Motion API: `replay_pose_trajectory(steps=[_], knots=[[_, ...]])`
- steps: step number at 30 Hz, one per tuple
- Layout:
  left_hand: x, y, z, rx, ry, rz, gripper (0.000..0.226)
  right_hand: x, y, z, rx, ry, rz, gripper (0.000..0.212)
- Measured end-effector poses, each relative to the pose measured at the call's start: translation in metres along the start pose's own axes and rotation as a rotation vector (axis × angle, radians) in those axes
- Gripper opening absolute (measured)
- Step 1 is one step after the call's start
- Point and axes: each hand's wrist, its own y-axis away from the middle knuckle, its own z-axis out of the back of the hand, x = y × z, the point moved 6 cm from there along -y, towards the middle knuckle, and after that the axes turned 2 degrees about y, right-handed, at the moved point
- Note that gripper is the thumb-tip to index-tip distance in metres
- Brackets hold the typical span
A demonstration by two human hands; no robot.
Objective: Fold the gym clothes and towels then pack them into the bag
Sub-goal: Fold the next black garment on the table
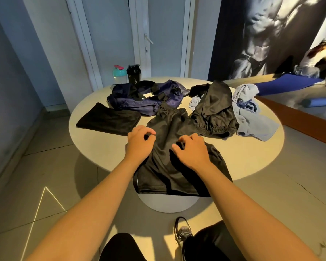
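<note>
Both hands are working the fold w/ black shorts [169,166] lying at the table's [252,157] near edge, left hand [139,143] & right hand [193,150] curling fingers into the fabric, gripping it, prob. needing a fold-over next, bag [139,99] waiting behind.

Black shorts [169,147], 6 o'clock on table [252,153]: thin smooth cloth, faint sheen noted.
Second black shorts [215,112], 2 o'clock: slicker, glossier cloth, crumpled.
Folded black garment [109,119], 9 o'clock: matt cloth.
Bag [137,100], 11 o'clock: navy woven fabric, slight sheen; matt black webbing straps.
Pale blue-grey cloth [252,125], 3 o'clock: soft, matt.
Tabletop: smooth, matt, cream.
Black bottle [133,74], 12 o'clock: glossy plastic.
Teal bottle [119,72] beside it: translucent plastic.
Floor tiles [55,166]: smooth, low sheen.
</note>
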Motion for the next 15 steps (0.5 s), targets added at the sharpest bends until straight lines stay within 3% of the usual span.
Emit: replay_pose_trajectory(steps=[2,5,7,11,15], knots=[[-0.002,-0.016,-0.019,0.152,-0.088,-0.042,0.023,0.009,-0.011,-0.006,-0.052,0.055,0.115,0.052],[0.017,-0.018,-0.038,0.330,-0.340,0.084,0.055,-0.006,-0.016,-0.032,0.179,0.169,0.064,0.057],[0.029,-0.009,-0.033,0.267,-0.375,0.175,0.061,-0.026,-0.014,-0.034,0.212,0.164,-0.042,0.053],[0.027,-0.002,-0.029,0.123,-0.338,0.171,0.056,-0.035,-0.012,-0.024,0.065,0.161,-0.121,0.041],[0.014,-0.022,-0.025,0.015,-0.231,0.066,0.029,-0.010,-0.026,-0.018,-0.045,0.133,0.019,0.044]])
